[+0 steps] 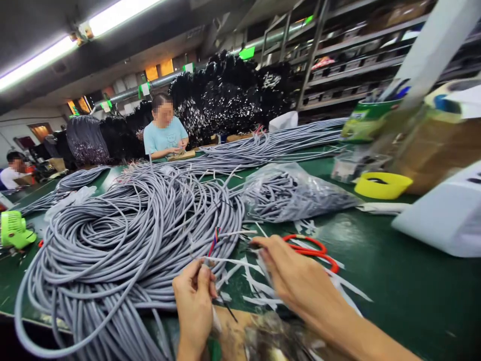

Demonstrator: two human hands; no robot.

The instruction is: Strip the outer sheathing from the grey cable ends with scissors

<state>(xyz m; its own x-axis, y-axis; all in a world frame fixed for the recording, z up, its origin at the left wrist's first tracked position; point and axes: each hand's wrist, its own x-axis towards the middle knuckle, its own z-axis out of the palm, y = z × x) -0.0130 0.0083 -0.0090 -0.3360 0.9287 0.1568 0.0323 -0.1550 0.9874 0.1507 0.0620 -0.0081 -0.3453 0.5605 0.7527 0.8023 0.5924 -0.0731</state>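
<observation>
My left hand point(195, 306) is closed in a pinch on the end of a grey cable. Thin coloured wires point(213, 243), red and blue among them, stick up out of that end. A narrow white strip point(235, 261) runs from beside my left fingertips toward my right hand. My right hand point(287, 273) is curled with its fingers together; what they hold is hidden. Just beyond it lie red handles point(311, 245), seemingly of scissors. White strip scraps point(259, 286) are scattered on the green table between and beyond my hands.
A large coil of grey cables point(124, 235) fills the left. Behind my hands lies a clear plastic bag point(296, 193) of short cable pieces. A yellow tape roll point(383, 185) and a pen-filled green container point(370, 118) stand right. A co-worker point(165, 130) sits across; a green fan point(15, 229) is far left.
</observation>
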